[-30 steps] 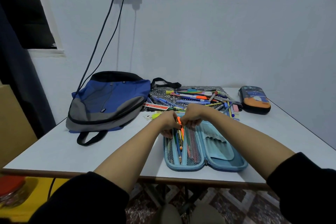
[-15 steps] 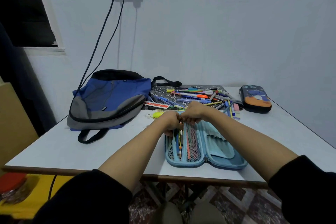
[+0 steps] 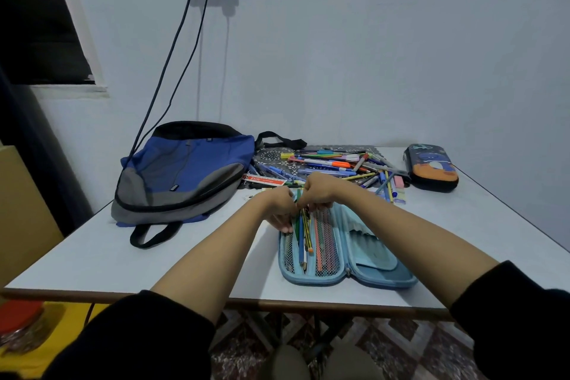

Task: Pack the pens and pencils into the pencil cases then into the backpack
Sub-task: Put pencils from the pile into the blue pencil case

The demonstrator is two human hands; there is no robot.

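Your hands meet at the far end of the open pencil case (image 3: 374,271), over its L half. The L hand (image 3: 279,207) is curled at the far-left corner w/ fingertips down by the rim; can't tell if it grips rim, mesh or a pencil. The R hand (image 3: 317,191) is bunched, fingers curled down in what looks like a pinch on the far ends of the pencils (image 3: 306,233). Key relation: those pencils lie lengthwise in the case, long axis running from your hands back toward you, parallel to the case and just L of the mesh pocket (image 3: 327,244). So seating them prob. means sliding along that axis toward the near end, not sideways. The yellow/black one sits a bit skewed vs. the green and blue ones, so it may need squaring up first. Next stock is the loose pile (image 3: 336,163) of pens, just beyond your knuckles. Most of it lies crosswise to the case, so each grab will likely need approx. a quarter turn before it drops in. The R hand is nearer the pile; the L is nearer the backpack (image 3: 182,170), which lies flat on the table (image 3: 154,262) well off to the L. The dark pencil case (image 3: 430,166) sits shut, far R. Plenty left to pack, I'd say.
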